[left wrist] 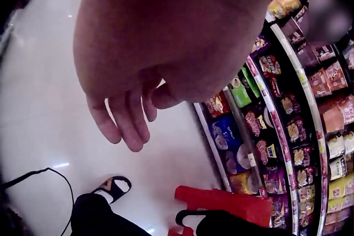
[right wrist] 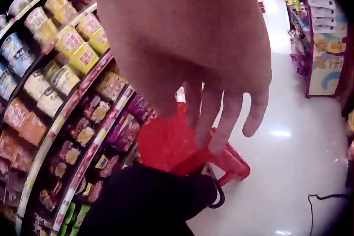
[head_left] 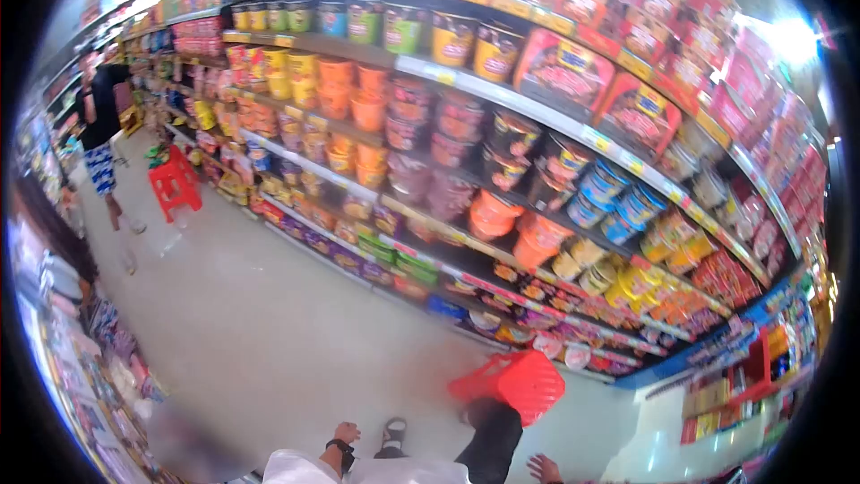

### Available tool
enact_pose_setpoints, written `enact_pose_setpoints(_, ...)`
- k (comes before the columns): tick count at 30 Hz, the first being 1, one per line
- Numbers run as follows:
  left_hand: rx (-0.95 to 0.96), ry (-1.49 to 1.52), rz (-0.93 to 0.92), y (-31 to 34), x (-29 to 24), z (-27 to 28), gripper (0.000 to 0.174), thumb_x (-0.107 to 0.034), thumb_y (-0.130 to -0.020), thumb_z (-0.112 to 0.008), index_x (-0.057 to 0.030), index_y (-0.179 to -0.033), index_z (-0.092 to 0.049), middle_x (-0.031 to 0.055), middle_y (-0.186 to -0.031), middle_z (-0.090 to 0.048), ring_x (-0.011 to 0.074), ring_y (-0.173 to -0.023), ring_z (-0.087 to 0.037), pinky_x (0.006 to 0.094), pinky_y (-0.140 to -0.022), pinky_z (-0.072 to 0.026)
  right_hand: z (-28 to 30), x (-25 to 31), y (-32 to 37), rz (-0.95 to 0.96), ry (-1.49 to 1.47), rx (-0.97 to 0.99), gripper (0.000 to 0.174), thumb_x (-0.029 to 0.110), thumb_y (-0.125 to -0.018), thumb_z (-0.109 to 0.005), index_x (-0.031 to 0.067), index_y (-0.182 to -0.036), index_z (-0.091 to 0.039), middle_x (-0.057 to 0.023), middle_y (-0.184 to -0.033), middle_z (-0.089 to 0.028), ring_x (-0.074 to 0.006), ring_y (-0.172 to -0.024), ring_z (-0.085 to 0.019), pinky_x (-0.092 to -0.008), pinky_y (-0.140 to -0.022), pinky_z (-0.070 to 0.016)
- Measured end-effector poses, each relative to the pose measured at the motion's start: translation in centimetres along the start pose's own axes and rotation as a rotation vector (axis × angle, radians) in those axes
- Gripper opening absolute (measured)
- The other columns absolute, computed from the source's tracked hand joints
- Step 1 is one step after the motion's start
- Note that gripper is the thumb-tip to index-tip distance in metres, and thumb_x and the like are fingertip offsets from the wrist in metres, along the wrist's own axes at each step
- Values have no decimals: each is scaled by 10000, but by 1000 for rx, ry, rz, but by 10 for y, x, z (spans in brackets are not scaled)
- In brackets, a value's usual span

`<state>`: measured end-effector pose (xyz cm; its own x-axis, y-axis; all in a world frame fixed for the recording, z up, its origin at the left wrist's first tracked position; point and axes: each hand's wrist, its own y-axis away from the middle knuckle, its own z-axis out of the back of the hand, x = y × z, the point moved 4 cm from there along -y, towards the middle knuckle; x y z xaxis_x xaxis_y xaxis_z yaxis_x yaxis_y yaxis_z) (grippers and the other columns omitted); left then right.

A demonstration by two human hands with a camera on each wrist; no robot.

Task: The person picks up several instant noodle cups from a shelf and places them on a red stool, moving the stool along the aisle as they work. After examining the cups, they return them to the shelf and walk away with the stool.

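My left hand (head_left: 346, 434) hangs low over the floor with nothing in it, its fingers loosely bent in the left wrist view. Held out on the other side, my right hand (head_left: 543, 468) is also bare of any object, its fingers spread a little in the right wrist view. Close by my leg is a red plastic stool (head_left: 520, 384), partly hidden by dark trousers (head_left: 494, 435). It overlaps the right fingertips in the right wrist view. A sandalled foot (left wrist: 114, 188) rests on the floor below my left hand.
Long shelves (head_left: 430, 67) of instant noodle cups and bowls run along the right. Another red stool (head_left: 174, 184) stands farther down the aisle, near a person (head_left: 100, 130). Packaged goods (head_left: 98, 385) line the left side. A black cord (left wrist: 52, 170) shows above the floor.
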<state>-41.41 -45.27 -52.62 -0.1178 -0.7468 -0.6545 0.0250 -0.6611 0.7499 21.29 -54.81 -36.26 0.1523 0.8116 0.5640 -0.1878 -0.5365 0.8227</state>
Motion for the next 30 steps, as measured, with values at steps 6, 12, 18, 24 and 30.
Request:
enact_pose_setpoints(6,272,-1066,-493,11,-21,-8,191,-162,-876,-509,-33,-935,-638,158,-790,-618,292,-699,-636,371,-553,-507,118,-121,-46,194,-244,71,561,466,-973,-374,200,-1465,-334,-66,-1499,-397,-291,-1333,-414,-493,-1051,-339)
enact_pose_setpoints(12,73,-138,-148,-11,-42,-25,198,-267,-810,-611,-101,-860,-707,97,-899,-676,303,-816,-662,412,-687,-549,92,-185,-32,91,-385,112,537,459,-993,-364,180,-1452,-339,-85,-1495,-393,-276,-1349,-396,-480,-1069,-324)
enact_pose_setpoints(18,33,118,-60,12,-102,-38,307,-158,-915,-522,46,-1138,-575,191,-963,-687,267,-789,-680,341,-653,-550,81,-186,-46,9,-335,-86,528,459,-973,-443,137,-1391,-425,-96,-1373,-518,-273,-1209,-520,-451,-991,-402)
enact_pose_setpoints(24,-14,-46,37,-9,-50,-21,310,-144,-929,-501,59,-1158,-552,205,-981,-671,287,-816,-676,406,-694,-564,45,-165,-5,-58,-272,-251,538,482,-943,-464,147,-1364,-443,-92,-1301,-571,-282,-1097,-584,-466,-874,-478)
enact_pose_setpoints(30,-4,36,161,22,-31,-4,349,-181,-961,-454,54,-1213,-510,208,-972,-668,275,-763,-673,377,-649,-550,33,-139,35,25,-450,-290,452,417,-957,-457,118,-1289,-525,-67,-1199,-634,-225,-986,-623,-340,-756,-490)
